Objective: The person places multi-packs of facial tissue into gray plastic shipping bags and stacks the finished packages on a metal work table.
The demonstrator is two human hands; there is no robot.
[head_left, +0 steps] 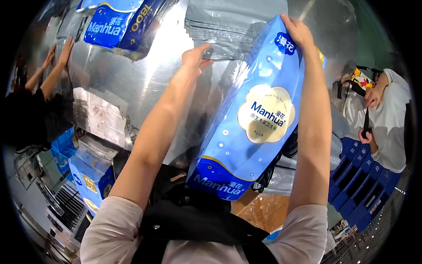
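Observation:
A long light-blue plastic-wrapped tissue pack (228, 136) with a cream flower-shaped label slants across the front of me, its dark-blue end towards my body. My right hand (300, 34) is closed over its far end, fingers bent round the top edge. To its left lies a stack of grey plastic mailing bags (237, 26), fanned at the near edge. My left hand (197, 57) pinches the near left corner of the stack between thumb and fingers; how many bags it has hold of I cannot tell. The pack's far end overlaps the stack's right side.
The shiny metal table (145, 88) carries another blue tissue pack (107, 26) at the far left. A person's hands (66, 52) rest at the table's left. At right, another person (382, 114) holds a dark strap-like thing beside blue crates (360, 176). A cardboard box (263, 209) stands below.

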